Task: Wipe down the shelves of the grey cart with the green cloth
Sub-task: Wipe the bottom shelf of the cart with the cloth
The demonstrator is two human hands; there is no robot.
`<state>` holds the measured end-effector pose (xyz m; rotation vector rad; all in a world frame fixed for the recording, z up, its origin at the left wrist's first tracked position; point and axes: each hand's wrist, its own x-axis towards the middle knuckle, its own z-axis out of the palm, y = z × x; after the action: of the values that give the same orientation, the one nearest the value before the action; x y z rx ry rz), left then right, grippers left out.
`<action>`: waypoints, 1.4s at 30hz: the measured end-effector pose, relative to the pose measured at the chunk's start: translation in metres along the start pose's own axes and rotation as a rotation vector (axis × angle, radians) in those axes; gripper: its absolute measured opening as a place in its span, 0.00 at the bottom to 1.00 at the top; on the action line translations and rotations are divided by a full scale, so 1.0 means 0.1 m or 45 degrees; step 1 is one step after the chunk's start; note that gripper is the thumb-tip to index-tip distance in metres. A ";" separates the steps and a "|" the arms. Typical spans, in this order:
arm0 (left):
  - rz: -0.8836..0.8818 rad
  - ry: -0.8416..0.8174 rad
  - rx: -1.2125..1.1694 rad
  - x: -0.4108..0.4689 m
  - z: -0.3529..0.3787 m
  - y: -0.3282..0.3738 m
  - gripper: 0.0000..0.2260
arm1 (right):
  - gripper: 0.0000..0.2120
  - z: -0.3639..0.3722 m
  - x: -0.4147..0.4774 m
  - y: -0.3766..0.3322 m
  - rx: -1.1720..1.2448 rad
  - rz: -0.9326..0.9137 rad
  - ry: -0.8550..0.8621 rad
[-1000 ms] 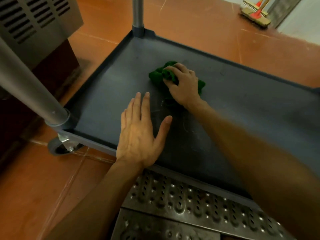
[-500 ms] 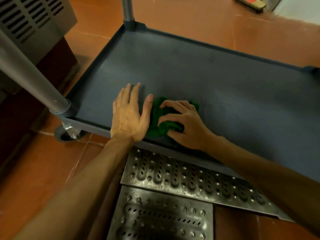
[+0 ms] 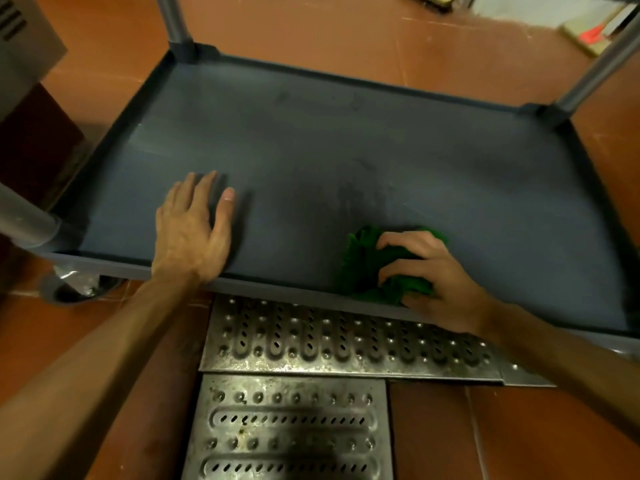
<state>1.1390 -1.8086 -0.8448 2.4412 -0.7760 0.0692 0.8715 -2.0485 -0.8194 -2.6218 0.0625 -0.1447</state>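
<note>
The grey cart's bottom shelf [image 3: 346,140] fills the middle of the view, a flat tray with a low raised rim. A crumpled green cloth [image 3: 363,261] lies on it near the front rim, right of centre. My right hand [image 3: 440,282] grips the cloth with curled fingers and presses it onto the shelf. My left hand [image 3: 194,230] rests flat on the shelf near the front left, fingers straight, holding nothing. A darker smeared patch [image 3: 360,192] shows on the shelf behind the cloth.
Grey cart posts rise at the back left [image 3: 173,22], back right [image 3: 595,71] and front left [image 3: 20,220]. A caster wheel [image 3: 72,285] sits under the front left corner. Perforated metal drain grates [image 3: 311,344] lie in the orange tiled floor below the front rim.
My right hand has dragged the green cloth from the back left of the shelf toward the front, then right along the front rim. My left hand stayed flat on the shelf.
</note>
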 end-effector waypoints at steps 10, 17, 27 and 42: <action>0.199 -0.181 0.107 -0.09 -0.04 0.14 0.36 | 0.29 -0.19 -0.26 0.06 0.140 0.236 0.014; 0.104 -0.196 0.060 -0.06 0.01 0.10 0.37 | 0.25 -0.05 0.11 -0.06 0.198 0.139 0.048; 0.058 -0.165 -0.024 -0.04 0.03 0.09 0.34 | 0.19 0.57 1.12 -0.70 0.204 -0.079 0.031; 0.077 -0.228 0.147 -0.04 -0.01 0.04 0.32 | 0.19 0.54 1.39 -0.24 -0.182 0.095 0.289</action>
<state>1.1334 -1.8089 -0.8427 2.5586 -0.9479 -0.0847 1.0165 -2.0111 -0.8420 -2.7286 0.2571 -0.4254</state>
